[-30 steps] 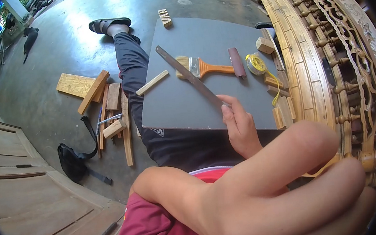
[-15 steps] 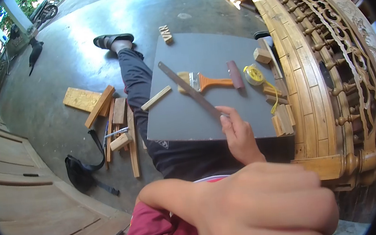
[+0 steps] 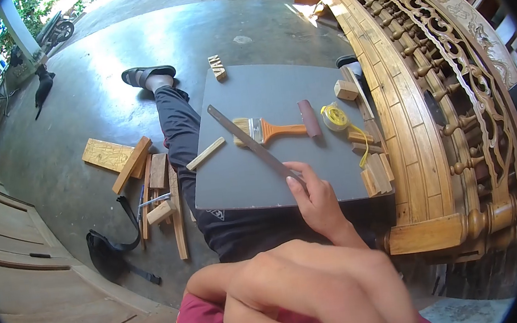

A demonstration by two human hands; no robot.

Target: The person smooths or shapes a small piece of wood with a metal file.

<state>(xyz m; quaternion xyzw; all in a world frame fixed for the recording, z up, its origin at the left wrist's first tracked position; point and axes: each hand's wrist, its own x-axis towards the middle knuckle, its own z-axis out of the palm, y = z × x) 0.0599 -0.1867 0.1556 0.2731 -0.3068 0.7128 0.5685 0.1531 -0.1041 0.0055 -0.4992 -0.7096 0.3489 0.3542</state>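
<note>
My right hand (image 3: pixel 318 204) is closed on the near end of a long, flat metal blade (image 3: pixel 265 154) with a hole in its far tip. The blade slants over a grey board (image 3: pixel 254 184) and crosses the bristles of a paintbrush (image 3: pixel 284 131) with an orange handle. Close to the camera, my left hand (image 3: pixel 324 280) is bent with its fingers curled; the fingertips run out of view, so what they hold is hidden. A short wooden stick (image 3: pixel 206 154) lies left of the blade. Beyond the brush handle is a curled brown piece, perhaps sandpaper (image 3: pixel 309 118).
A yellow tape measure (image 3: pixel 334 117) and small wood blocks (image 3: pixel 376 175) line the board's right side. Carved wooden letters (image 3: pixel 217 68) stand at its far corner. Wood pieces (image 3: pixel 126 165) and a black bag (image 3: pixel 108 256) lie on the floor left. A carved bench (image 3: pixel 393 128) borders the right.
My left hand has shifted left and down, and its fist looks looser. The view has tilted slightly, so the board sits lower and further left. My right hand keeps its grip on the blade.
</note>
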